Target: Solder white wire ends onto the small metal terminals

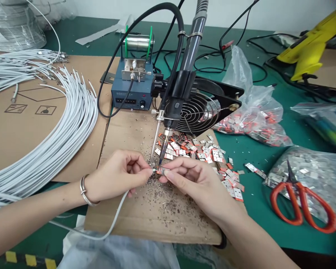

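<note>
My left hand (128,171) pinches the end of a white cable (118,213) just left of a soldering iron's tip (160,161). From that pinch the cable hangs in a curve toward the lower left. Between thumb and forefinger, my right hand (189,176) grips a small metal piece (162,170) under the iron tip. Both hands' fingertips nearly meet there, and the exact contact between cable and piece is too small to tell. The iron (179,93) is held on a stand, with a thin metal feed tube (156,138) beside it.
Bundled white cables (72,127) lie at left. A blue solder feeder (133,87) and a fan (194,112) stand behind. Loose metal pieces (210,153) are heaped right of the iron. Orange-handled scissors (302,201) rest on a plastic bag (310,164); another bag (252,112) lies farther back.
</note>
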The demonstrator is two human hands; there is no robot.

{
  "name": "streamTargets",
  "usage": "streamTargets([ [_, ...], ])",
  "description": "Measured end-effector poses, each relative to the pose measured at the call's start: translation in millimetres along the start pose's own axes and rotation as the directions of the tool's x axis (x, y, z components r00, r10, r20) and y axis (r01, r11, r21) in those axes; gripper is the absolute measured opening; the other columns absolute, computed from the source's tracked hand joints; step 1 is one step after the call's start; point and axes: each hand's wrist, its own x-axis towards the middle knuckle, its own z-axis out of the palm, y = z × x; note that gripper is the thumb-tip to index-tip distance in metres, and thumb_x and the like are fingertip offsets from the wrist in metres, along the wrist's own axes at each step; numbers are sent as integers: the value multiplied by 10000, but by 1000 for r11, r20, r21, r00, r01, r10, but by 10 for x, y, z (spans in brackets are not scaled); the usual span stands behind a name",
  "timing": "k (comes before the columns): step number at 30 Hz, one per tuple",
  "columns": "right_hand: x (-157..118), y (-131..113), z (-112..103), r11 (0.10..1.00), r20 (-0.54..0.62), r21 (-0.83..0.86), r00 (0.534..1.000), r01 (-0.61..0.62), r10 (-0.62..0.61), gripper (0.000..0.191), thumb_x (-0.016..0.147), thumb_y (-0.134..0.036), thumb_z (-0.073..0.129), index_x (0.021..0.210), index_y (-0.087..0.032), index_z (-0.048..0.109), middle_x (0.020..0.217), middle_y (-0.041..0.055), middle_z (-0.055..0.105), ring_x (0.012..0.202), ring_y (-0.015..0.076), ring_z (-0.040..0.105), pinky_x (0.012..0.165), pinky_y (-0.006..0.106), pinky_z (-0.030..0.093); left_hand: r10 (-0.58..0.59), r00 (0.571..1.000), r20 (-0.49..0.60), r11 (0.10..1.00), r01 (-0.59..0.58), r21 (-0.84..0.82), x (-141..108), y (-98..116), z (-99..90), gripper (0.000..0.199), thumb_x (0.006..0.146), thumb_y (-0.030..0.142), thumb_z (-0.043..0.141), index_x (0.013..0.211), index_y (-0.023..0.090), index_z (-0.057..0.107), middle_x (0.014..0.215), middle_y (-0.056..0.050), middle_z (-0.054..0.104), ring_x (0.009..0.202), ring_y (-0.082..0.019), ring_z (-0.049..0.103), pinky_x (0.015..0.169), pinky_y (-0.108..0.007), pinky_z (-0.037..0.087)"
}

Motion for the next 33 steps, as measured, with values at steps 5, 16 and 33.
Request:
streamTargets([
  [5,-5,2,0,1000,-7,2,1000,15,-15,185,708,-340,736,792,-190,667,672,47,698,621,143,651,561,211,497,14,1000,8,1000,-14,-11,-8,-4,-8,117,761,215,581,698,123,545,498,64,464,365,-41,473,336,-107,378],
  [16,13,11,31,1000,-23,-12,1000,8,-9,151,706,-279,708,788,-170,641,673,43,698,622,138,653,546,202,484,13,1000,-9,998,-13,58,12,-32,-21,96,755,204,580,716,125,541,503,60,475,381,-45,468,351,-118,401],
  [33,25,38,12,999,13,-33,1000,27,-27,115,724,-232,689,808,-172,638,681,32,687,639,128,641,578,204,480,129,989,73,985,-136,108,5,-110,-55,99,803,237,534,812,139,531,618,31,502,531,-75,436,433,-146,385],
])
